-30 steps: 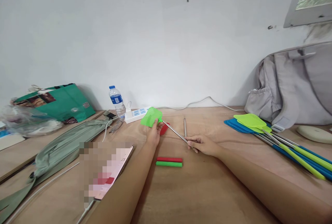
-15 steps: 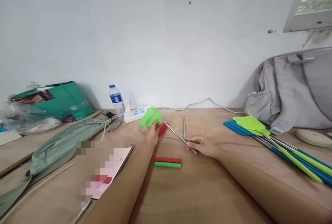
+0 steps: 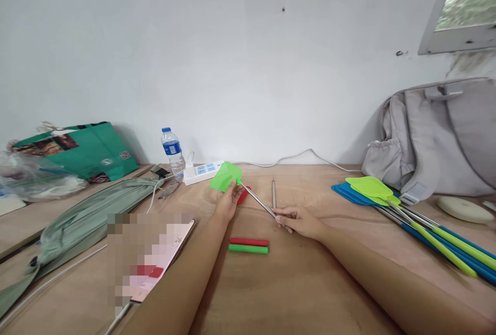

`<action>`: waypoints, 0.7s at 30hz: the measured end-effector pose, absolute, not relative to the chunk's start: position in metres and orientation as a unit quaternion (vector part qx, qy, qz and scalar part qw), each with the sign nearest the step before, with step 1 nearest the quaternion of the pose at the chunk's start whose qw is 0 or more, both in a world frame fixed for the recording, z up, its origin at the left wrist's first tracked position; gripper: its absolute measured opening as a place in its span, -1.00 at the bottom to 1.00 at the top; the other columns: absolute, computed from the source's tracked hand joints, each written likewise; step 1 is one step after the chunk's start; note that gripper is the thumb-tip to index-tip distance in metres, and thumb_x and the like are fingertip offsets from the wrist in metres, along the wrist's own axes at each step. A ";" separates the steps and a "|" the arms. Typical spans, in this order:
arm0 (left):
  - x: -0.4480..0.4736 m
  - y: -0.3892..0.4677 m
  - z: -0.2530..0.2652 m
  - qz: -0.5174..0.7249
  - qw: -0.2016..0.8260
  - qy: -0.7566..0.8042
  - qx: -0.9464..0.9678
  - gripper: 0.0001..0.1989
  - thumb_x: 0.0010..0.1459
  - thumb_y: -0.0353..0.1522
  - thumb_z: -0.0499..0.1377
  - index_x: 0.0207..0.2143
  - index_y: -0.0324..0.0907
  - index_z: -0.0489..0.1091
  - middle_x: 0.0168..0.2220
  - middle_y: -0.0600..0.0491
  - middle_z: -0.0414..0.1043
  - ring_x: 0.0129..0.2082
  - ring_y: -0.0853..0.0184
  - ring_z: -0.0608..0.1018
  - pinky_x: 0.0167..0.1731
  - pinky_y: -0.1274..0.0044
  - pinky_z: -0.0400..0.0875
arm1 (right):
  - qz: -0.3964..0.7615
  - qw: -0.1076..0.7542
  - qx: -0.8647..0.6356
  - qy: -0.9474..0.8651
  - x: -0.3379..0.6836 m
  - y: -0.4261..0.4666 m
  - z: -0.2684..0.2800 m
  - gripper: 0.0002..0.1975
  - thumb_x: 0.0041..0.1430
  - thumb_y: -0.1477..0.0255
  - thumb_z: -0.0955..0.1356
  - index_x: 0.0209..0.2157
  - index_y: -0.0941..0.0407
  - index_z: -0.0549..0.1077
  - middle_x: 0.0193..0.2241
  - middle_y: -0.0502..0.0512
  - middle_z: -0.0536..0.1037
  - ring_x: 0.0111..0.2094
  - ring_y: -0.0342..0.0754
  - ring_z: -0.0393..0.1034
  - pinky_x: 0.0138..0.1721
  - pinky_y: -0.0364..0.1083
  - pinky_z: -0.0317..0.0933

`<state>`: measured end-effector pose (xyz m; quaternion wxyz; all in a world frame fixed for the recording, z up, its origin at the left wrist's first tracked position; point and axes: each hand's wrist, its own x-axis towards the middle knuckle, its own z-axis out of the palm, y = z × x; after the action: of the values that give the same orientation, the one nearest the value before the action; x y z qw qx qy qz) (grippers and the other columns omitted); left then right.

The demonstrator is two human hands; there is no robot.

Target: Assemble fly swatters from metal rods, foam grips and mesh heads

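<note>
My left hand (image 3: 228, 204) pinches the neck of a green fly swatter head (image 3: 225, 176), its mesh tilted up to the left. My right hand (image 3: 298, 221) grips the lower end of a slim metal rod (image 3: 259, 201), whose far end meets the neck of that head; how deep it sits cannot be seen. Behind my left hand lies a red fly swatter head (image 3: 243, 195), partly hidden. A second metal rod (image 3: 274, 193) lies on the table, its near end close to my right fingers. Nearer me, a red handle grip (image 3: 248, 242) and a green handle grip (image 3: 248, 249) rest side by side.
Yellow-green and blue fly swatters (image 3: 370, 190) lie piled at the right, before a grey backpack (image 3: 437, 138). Leftward are a power strip (image 3: 203, 171), a water bottle (image 3: 171, 148), a phone (image 3: 170, 255), a grey-green strap bag (image 3: 89, 211) and a green shopping bag (image 3: 93, 149).
The metal rod's far end has come up to the green swatter head's neck, closing the small gap. My right hand has shifted slightly left, and the view has moved a little.
</note>
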<state>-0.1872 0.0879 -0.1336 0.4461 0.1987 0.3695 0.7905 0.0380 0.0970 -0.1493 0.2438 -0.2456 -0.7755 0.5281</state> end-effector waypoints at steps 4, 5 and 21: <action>-0.190 0.088 -0.135 0.780 0.454 0.380 0.203 -0.69 0.16 -0.29 0.08 -0.06 -0.23 0.27 -0.09 -0.05 0.32 -0.19 0.29 0.44 -0.24 0.35 0.40 | 0.510 0.251 -0.251 -0.783 0.039 0.096 -0.147 -0.63 0.04 0.15 0.26 -0.59 0.15 0.42 -0.53 -0.02 0.40 -0.63 -0.26 0.08 -0.57 -0.21 0.02; -0.190 0.088 -0.135 0.777 0.455 0.384 0.204 -0.69 0.16 -0.29 0.08 -0.06 -0.23 0.27 -0.09 -0.05 0.32 -0.19 0.28 0.44 -0.24 0.35 0.40 | 0.503 0.257 -0.253 -0.785 0.039 0.097 -0.147 -0.62 0.05 0.16 0.26 -0.62 0.14 0.40 -0.52 -0.02 0.40 -0.60 -0.23 0.12 -0.54 -0.20 0.04; -0.170 0.074 -0.119 0.762 0.439 0.353 0.320 -0.74 -0.30 -0.40 0.38 -0.50 -0.26 0.41 -0.52 0.08 0.46 -0.52 0.39 0.50 -0.36 0.47 0.47 | 0.510 0.344 -0.303 -0.727 0.040 0.102 -0.149 -0.63 0.02 0.05 0.26 -0.44 0.09 0.39 -0.70 -0.13 0.15 -0.63 -0.20 0.07 -0.59 -0.20 -0.05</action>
<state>-0.1699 0.0744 -0.1189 0.4394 0.3198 0.3526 0.7618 0.0404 0.1018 -0.1489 0.3445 -0.3031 -0.7275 0.5102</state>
